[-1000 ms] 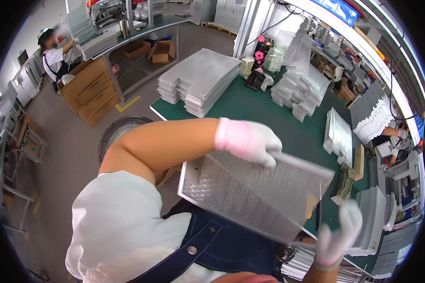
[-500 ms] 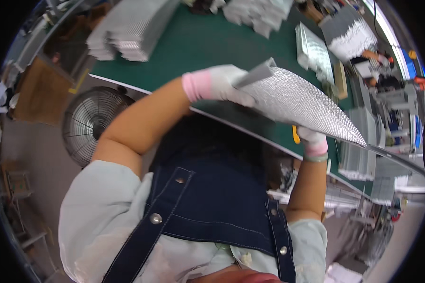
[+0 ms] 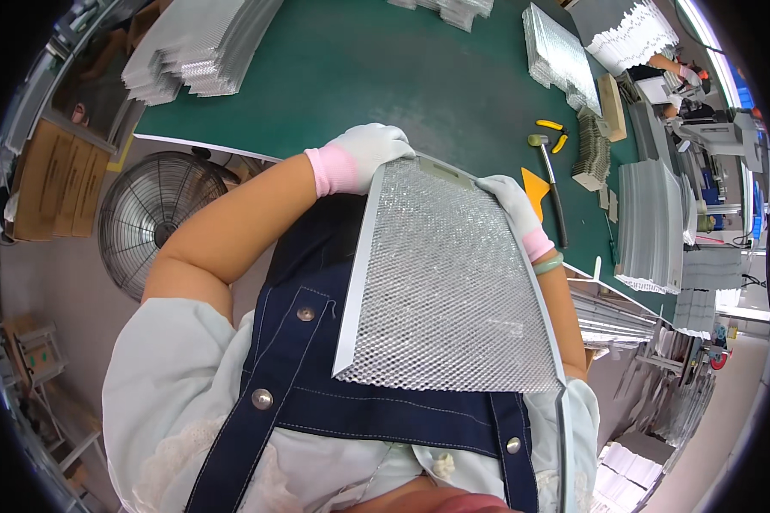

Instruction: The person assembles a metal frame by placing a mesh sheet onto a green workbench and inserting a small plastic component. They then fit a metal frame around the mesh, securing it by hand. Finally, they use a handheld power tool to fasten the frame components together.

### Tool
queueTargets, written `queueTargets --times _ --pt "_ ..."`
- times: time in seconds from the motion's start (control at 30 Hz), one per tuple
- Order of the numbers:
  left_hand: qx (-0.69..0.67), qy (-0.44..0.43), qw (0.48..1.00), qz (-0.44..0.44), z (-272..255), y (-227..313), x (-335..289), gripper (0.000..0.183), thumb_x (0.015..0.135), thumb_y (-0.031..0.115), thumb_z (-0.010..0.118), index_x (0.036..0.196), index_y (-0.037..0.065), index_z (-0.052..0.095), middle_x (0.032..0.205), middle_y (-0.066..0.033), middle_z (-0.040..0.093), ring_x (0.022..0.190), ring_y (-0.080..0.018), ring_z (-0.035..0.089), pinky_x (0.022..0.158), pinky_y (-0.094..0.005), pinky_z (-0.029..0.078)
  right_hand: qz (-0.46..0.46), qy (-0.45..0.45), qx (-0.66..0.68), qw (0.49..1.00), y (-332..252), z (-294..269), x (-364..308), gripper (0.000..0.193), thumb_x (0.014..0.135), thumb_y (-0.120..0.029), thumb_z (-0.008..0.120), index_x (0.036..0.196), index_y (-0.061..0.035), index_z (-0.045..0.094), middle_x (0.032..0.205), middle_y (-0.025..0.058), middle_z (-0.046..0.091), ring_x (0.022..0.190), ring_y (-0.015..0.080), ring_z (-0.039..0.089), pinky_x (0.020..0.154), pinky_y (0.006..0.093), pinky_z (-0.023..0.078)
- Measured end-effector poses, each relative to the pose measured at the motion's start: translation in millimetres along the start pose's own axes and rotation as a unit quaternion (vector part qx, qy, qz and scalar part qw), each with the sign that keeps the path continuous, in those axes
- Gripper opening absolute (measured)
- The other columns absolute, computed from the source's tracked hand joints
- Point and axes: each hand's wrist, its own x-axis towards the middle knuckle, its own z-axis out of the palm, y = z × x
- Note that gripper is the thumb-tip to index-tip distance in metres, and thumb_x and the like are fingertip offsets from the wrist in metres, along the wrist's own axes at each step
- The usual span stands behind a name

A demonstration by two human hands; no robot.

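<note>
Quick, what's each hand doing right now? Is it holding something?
Left hand: closed, holding the silvery mesh panel at its far left corner.
Right hand: closed, holding the same panel near its far right corner.

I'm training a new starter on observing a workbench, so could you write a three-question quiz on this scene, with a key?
1. True or false: the left hand and the right hand both touch the mesh panel.
2. Which lies nearest the right hand? a) yellow-handled pliers b) orange-yellow scraper c) wooden block
3. Fill the gap: in the left part of the picture is a round, wire-caged ____.

Key: 1. true; 2. b; 3. fan
</note>
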Motion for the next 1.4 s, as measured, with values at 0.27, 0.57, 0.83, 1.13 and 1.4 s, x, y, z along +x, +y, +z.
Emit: queueTargets --times 0.27,0.57,0.83,1.13,1.4 --pt "-0.04 0.006 0.991 -0.129 -10.8 -25.7 29.4 0.023 0.079 0.025 0.067 0.09 0.005 0.072 0.083 -0.0163 0.071 0.081 -0.0376 0.067 0.077 -0.0443 0.053 0.103 0.047 0.098 0.989 24.7 -2.2 15.8 0.032 0.083 -0.008 0.073 0.114 -0.0018 0.07 0.106 0.0134 0.072 0.097 0.0265 0.068 0.086 0.0346 0.053" --pt "-0.129 0.012 0.987 -0.096 1.8 -47.5 38.6 0.03 0.08 0.031 0.075 0.098 0.008 0.074 0.094 -0.0183 0.072 0.091 -0.0378 0.066 0.084 -0.0431 0.052 0.222 0.023 0.303 0.926 31.1 -6.8 24.7 0.035 0.081 -0.003 0.08 0.114 0.0029 0.069 0.112 0.0104 0.073 0.103 0.0189 0.068 0.093 0.0325 0.053" --pt "-0.506 0.106 0.854 -0.058 -136.5 34.3 88.0 0.044 0.091 0.02 0.074 0.128 0.0 0.062 0.116 -0.0045 0.069 0.106 -0.0102 0.061 0.097 -0.0293 0.048 0.175 0.051 0.224 0.957 14.5 -15.4 34.6 0.053 0.076 -0.019 0.085 0.121 0.0001 0.065 0.112 0.0114 0.072 0.106 0.0234 0.067 0.095 0.0339 0.051" --pt "-0.417 0.245 0.874 -0.042 -167.1 44.7 137.7 0.026 0.097 0.016 0.064 0.116 -0.002 0.065 0.108 -0.0033 0.069 0.1 -0.0099 0.061 0.094 -0.028 0.046 0.139 0.138 0.331 0.923 -41.8 -96.7 43.1 0.05 0.086 -0.015 0.078 0.129 0.0018 0.059 0.124 0.0098 0.067 0.114 0.0194 0.061 0.1 0.0353 0.047" --pt "-0.389 0.237 0.888 -0.063 -162.5 38.0 136.7 0.027 0.093 0.019 0.071 0.109 -0.002 0.065 0.101 -0.0024 0.069 0.093 -0.0076 0.06 0.086 -0.0252 0.048 -0.082 0.45 0.383 0.803 -73.6 -154.2 73.2 0.013 0.098 -0.01 0.064 0.109 -0.0037 0.062 0.098 0.0017 0.064 0.094 0.0103 0.059 0.091 0.0272 0.044"
